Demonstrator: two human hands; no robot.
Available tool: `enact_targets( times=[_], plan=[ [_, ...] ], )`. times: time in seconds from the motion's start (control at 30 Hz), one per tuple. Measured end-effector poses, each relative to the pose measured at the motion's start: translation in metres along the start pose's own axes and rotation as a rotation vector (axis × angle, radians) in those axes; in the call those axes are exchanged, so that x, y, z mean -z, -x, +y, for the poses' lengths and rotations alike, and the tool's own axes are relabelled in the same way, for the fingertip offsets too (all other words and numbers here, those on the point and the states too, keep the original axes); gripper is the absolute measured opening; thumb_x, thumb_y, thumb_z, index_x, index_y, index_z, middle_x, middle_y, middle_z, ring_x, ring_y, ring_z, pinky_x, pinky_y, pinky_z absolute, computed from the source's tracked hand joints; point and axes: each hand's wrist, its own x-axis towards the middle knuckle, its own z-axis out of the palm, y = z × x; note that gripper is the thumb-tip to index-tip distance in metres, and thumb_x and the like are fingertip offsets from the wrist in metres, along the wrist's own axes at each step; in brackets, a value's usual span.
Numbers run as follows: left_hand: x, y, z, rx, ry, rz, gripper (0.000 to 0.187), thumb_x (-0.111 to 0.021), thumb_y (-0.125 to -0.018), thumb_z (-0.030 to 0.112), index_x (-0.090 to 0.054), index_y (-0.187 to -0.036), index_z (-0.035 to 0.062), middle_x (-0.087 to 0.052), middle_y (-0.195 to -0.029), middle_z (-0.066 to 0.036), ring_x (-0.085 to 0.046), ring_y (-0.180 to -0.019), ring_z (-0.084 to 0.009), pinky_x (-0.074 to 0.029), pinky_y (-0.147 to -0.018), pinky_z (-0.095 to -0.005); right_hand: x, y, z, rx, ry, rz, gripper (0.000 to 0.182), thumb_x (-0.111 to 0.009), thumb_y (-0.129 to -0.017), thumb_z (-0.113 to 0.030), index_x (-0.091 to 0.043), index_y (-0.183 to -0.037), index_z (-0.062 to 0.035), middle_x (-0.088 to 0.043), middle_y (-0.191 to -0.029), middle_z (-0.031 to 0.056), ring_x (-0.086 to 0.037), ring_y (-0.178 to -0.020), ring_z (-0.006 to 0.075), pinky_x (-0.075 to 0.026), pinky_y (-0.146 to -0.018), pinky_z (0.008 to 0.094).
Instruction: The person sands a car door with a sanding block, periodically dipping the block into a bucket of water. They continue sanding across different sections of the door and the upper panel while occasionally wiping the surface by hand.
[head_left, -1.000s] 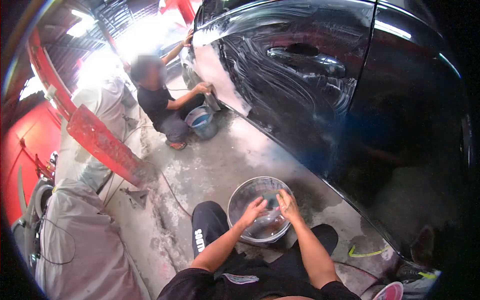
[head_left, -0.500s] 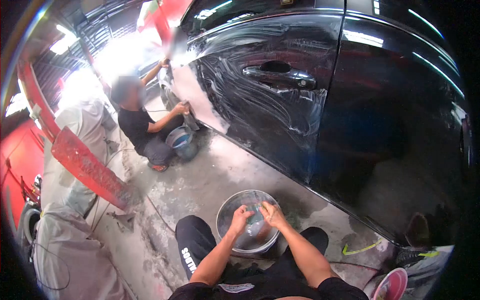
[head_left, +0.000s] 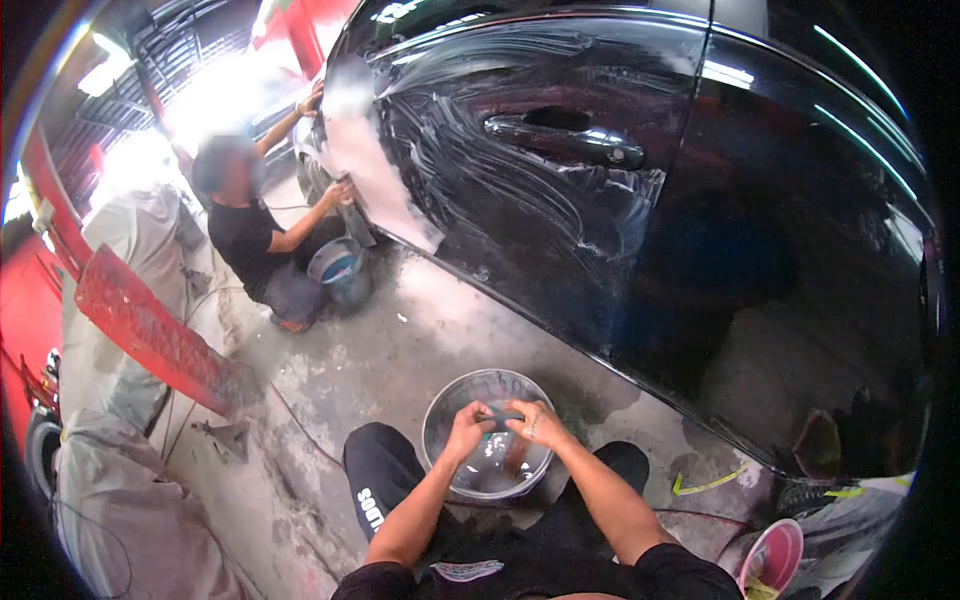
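Between my knees stands a round bucket with a pale rim and water inside. Over its opening, my left hand and my right hand face each other with fingers bent inward. Both pinch a small, thin dark piece that stretches between the fingertips; its kind is too small to tell. Right ahead is a black car door with whitish smeared streaks around its door handle.
A person squats at the left, hands on a pale patched panel, beside another bucket. A red post arm and covered objects line the left. A pink bucket stands lower right; a hose crosses the floor.
My hands have come closer together over the bucket, and the dark piece now shows between them. The whole view has shifted slightly. The other person still works at the panel.
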Motion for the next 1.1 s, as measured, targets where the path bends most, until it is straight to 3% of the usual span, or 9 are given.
enact_targets(
  times=[0.13, 0.2, 0.27, 0.4, 0.7, 0.9, 1.0, 1.03, 1.1],
  plan=[
    [-0.01, 0.003, -0.008, -0.13, -0.093, 0.142, 0.025, -0.078, -0.091, 0.008, -0.065, -0.111, 0.0012, -0.072, -0.102, -0.009, -0.068, -0.096, -0.0179, -0.055, -0.085, -0.0347, 0.001, -0.002, -0.001, 0.0, 0.17, -0.049, 0.03, -0.076, -0.092, -0.028, -0.074, -0.111, -0.0055, -0.074, -0.097, 0.0247, -0.072, -0.093, 0.0467, -0.057, -0.08, 0.0517],
    [-0.007, -0.012, -0.055, -0.159, -0.177, 0.357, 0.052, -0.082, -0.093, 0.03, -0.061, -0.129, -0.0006, -0.072, -0.111, -0.014, -0.068, -0.102, -0.025, -0.056, -0.089, -0.0389, -0.008, 0.001, 0.0, -0.011, 0.171, 0.074, 0.029, -0.076, -0.091, -0.027, -0.072, -0.109, -0.004, -0.073, -0.093, 0.0256, -0.072, -0.089, 0.0478, -0.056, -0.076, 0.0535],
    [-0.014, 0.007, 0.008, 0.348, 0.11, 0.323, 0.062, -0.079, -0.095, 0.042, -0.06, -0.137, 0.0003, -0.069, -0.12, -0.016, -0.068, -0.1, -0.027, -0.059, -0.082, -0.044, -0.012, 0.003, 0.0, 0.168, 0.198, 0.156, 0.022, -0.072, -0.094, -0.021, -0.07, -0.107, -0.0032, -0.072, -0.094, 0.0237, -0.069, -0.09, 0.0491, -0.054, -0.078, 0.0549],
    [-0.019, 0.002, -0.034, 0.652, 0.788, -0.087, 0.077, -0.065, -0.101, 0.063, -0.053, -0.147, 0.002, -0.06, -0.141, -0.024, -0.066, -0.118, -0.0374, -0.06, -0.094, -0.0527, -0.014, 0.004, 0.003, 0.222, 0.438, -0.009, 0.025, -0.07, -0.088, -0.01, -0.073, -0.112, -0.0063, -0.069, -0.091, 0.0177, -0.069, -0.083, 0.0434, -0.056, -0.074, 0.0533],
    [-0.051, -0.028, -0.042, 0.72, 0.762, 0.312, 0.096, -0.075, -0.102, 0.036, -0.015, -0.168, 0.0003, -0.046, -0.155, -0.018, -0.061, -0.127, -0.035, -0.06, -0.093, -0.0566, -0.004, -0.014, -0.014, 0.285, 0.455, -0.077, 0.033, -0.075, -0.088, -0.015, -0.075, -0.119, -0.0053, -0.069, -0.1, 0.0157, -0.071, -0.087, 0.0377, -0.059, -0.075, 0.0484],
    [0.022, -0.018, 0.041, 0.737, 0.159, 0.314, 0.066, -0.072, -0.102, 0.033, -0.053, -0.152, -0.006, -0.06, -0.15, -0.024, -0.056, -0.14, -0.0299, -0.047, -0.113, -0.0386, -0.024, -0.021, -0.105, -0.005, 0.34, -0.36, 0.049, -0.073, -0.094, -0.021, -0.063, -0.139, -0.0026, -0.066, -0.123, 0.0232, -0.067, -0.112, 0.0437, -0.055, -0.094, 0.052],
    [0.055, 0.004, 0.073, 0.57, -0.01, 0.302, 0.063, -0.077, -0.098, 0.031, -0.06, -0.144, -0.0074, -0.073, -0.13, -0.024, -0.069, -0.121, -0.0288, -0.053, -0.105, -0.0397, -0.051, -0.015, -0.156, 0.028, 0.235, 0.224, 0.045, -0.071, -0.096, -0.016, -0.063, -0.138, -0.0011, -0.068, -0.118, 0.0212, -0.07, -0.103, 0.0362, -0.056, -0.086, 0.0455],
    [0.06, 0.014, 0.09, 0.576, -0.009, 0.306, 0.063, -0.077, -0.098, 0.031, -0.06, -0.144, -0.0074, -0.073, -0.13, -0.024, -0.069, -0.121, -0.0288, -0.053, -0.105, -0.0397, -0.049, -0.011, -0.181, 0.026, 0.233, 0.218, 0.045, -0.071, -0.096, -0.016, -0.063, -0.138, -0.0011, -0.068, -0.118, 0.0212, -0.07, -0.103, 0.0362, -0.056, -0.086, 0.0455],
    [0.075, 0.027, 0.134, 0.573, -0.17, 0.122, 0.054, -0.08, -0.095, 0.03, -0.068, -0.135, -0.0049, -0.077, -0.119, -0.02, -0.072, -0.109, -0.0254, -0.056, -0.097, -0.04, -0.04, -0.01, -0.228, -0.382, -0.198, 0.287, 0.035, -0.071, -0.095, -0.007, -0.066, -0.129, 0.0019, -0.067, -0.129, 0.0232, -0.069, -0.113, 0.0324, -0.057, -0.086, 0.0395]
  ],
)
